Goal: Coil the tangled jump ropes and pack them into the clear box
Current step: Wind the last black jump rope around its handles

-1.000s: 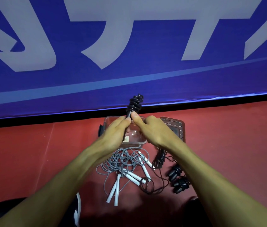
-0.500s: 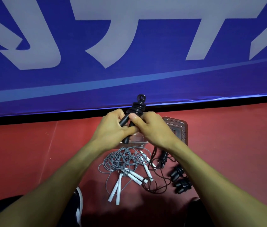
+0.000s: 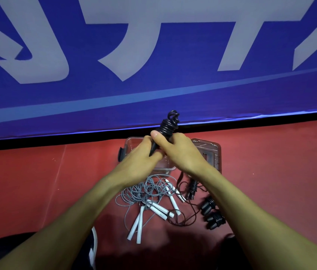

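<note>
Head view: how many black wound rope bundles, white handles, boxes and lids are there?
Black wound rope bundles: 4, one held up and three on the floor
White handles: 6
Clear box: 1
Lid: 1
Total: 12

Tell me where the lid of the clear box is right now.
In the head view the lid lies flat on the red floor, just right of the clear box, partly hidden behind the right hand.
</note>
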A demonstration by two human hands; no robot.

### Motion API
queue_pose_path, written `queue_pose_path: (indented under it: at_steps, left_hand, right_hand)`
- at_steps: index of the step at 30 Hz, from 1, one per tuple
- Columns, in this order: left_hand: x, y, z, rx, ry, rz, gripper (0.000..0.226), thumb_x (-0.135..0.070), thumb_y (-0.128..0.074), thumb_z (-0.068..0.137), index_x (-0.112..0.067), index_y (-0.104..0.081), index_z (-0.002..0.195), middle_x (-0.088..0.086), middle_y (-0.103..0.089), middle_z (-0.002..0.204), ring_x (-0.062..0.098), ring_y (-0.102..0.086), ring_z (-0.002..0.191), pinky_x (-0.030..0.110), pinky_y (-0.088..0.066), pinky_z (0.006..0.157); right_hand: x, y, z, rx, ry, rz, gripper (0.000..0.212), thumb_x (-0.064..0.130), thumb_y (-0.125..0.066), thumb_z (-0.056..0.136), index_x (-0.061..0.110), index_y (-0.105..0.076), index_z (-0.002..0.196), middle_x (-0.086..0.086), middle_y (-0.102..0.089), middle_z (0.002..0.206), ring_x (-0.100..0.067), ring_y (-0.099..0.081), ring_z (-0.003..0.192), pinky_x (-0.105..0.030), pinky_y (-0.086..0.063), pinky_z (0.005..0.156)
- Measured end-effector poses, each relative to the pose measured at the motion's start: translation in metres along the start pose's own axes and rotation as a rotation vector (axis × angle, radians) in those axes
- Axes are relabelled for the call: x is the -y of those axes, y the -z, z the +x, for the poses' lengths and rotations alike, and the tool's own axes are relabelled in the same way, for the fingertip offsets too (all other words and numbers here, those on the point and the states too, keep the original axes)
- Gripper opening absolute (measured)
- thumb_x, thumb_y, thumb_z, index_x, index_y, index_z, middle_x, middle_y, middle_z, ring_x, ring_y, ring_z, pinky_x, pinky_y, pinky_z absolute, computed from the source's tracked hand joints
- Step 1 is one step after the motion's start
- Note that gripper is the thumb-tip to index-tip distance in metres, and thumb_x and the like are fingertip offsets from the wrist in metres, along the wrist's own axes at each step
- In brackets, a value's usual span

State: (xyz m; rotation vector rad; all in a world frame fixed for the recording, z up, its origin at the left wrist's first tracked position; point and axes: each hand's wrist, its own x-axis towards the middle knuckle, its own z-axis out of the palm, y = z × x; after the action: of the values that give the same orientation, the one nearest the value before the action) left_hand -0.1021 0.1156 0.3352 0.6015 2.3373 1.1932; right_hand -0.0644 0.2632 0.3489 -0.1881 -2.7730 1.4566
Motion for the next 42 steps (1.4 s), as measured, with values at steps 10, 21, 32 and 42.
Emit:
queue_pose_path:
  at_steps: [10, 21, 32, 42]
  left_hand:
    - [-0.003, 0.005, 0.000, -0.181, -0.043, -0.083, 0.019, -0.034, -0.046, 0.105, -0.028, -0.059, 0.093, -0.016, -0.058, 0.081, -0.009, -0.052, 0.070, 0.020, -0.038, 0.070]
    - [-0.007, 0.007, -0.001, -0.219, -0.005, -0.099, 0.030, -0.034, -0.076, 0.086, -0.011, -0.059, 0.094, -0.004, -0.069, 0.077, 0.005, -0.064, 0.067, 0.034, -0.053, 0.070]
    - [-0.016, -0.005, -0.009, -0.171, -0.062, 0.115, 0.024, -0.031, -0.057, 0.100, -0.019, -0.039, 0.109, -0.008, -0.061, 0.084, 0.006, -0.059, 0.069, 0.017, -0.042, 0.055]
    - [-0.013, -0.003, -0.004, -0.158, -0.016, -0.129, 0.036, -0.044, -0.029, 0.090, -0.030, -0.058, 0.073, -0.012, -0.058, 0.071, 0.005, -0.050, 0.065, 0.032, -0.039, 0.070]
  right_hand:
    - [-0.004, 0.008, 0.004, 0.010, -0.050, -0.029, 0.083, 0.068, -0.032, 0.098, -0.006, -0.067, 0.085, -0.004, -0.054, 0.056, -0.025, -0.054, 0.057, -0.044, -0.051, 0.067]
    - [-0.002, 0.006, 0.005, 0.028, 0.116, -0.003, 0.060, 0.034, -0.036, 0.109, 0.017, -0.046, 0.053, 0.006, -0.046, 0.047, -0.005, -0.042, 0.045, -0.028, -0.034, 0.057]
    - [0.003, 0.003, -0.001, -0.043, -0.017, -0.122, 0.069, 0.069, -0.042, 0.094, 0.009, -0.052, 0.062, -0.001, -0.048, 0.054, -0.019, -0.044, 0.055, -0.034, -0.036, 0.055]
    - [0.002, 0.011, -0.001, -0.032, -0.016, -0.106, 0.072, 0.071, -0.042, 0.094, 0.008, -0.053, 0.061, -0.003, -0.056, 0.055, -0.020, -0.050, 0.058, -0.033, -0.039, 0.057]
